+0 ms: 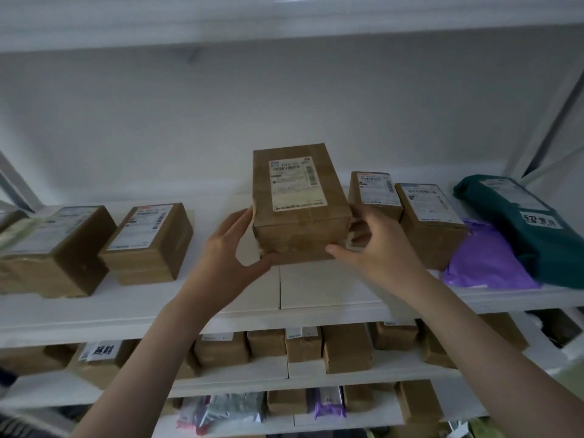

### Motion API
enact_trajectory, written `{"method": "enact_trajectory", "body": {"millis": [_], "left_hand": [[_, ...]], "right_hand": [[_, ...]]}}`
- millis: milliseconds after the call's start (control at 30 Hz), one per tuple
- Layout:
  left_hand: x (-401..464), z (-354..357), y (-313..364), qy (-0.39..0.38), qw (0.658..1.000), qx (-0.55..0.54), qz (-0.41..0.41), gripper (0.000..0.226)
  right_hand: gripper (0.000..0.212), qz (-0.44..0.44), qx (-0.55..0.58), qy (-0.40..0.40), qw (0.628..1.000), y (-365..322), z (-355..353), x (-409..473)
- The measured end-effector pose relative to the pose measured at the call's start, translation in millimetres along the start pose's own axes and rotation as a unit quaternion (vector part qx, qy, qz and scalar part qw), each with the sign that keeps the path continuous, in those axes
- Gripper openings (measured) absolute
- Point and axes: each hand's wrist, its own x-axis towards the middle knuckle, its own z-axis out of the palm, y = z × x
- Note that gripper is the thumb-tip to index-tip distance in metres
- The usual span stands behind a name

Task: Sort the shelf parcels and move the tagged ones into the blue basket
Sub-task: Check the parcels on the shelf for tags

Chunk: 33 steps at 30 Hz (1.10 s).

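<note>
Cardboard parcel (301,205) sits mid-shelf on the white shelf (331,289), between the other boxes. Looks stiff and taped, probably not heavy, so clamping the two side faces low down seems right. Left hand (232,248) and right hand (376,248) reach up with forearms raised, fingers along the sides, thumbs curled onto the front bottom edge, holding it.

five boxes (301,203), two hands (227,248)
</note>
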Motion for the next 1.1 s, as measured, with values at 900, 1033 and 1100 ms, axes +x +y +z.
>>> {"method": "enact_trajectory", "body": {"millis": [900,1033,1100], "left_hand": [[-54,10,-26,0.065,0.995,-0.069,-0.009,0.080],[-52,9,-44,0.007,0.996,-0.076,-0.055,0.078],[-51,8,-53,-0.008,0.993,-0.078,-0.083,0.077]], "right_hand": [[0.068,-0.041,-0.010,0.060,0.997,5,69,-34],[0.066,0.023,0.001,-0.005,1.000,9,75,-24],[0.062,0.036,0.010,-0.032,0.999,10,82,-18]]}}
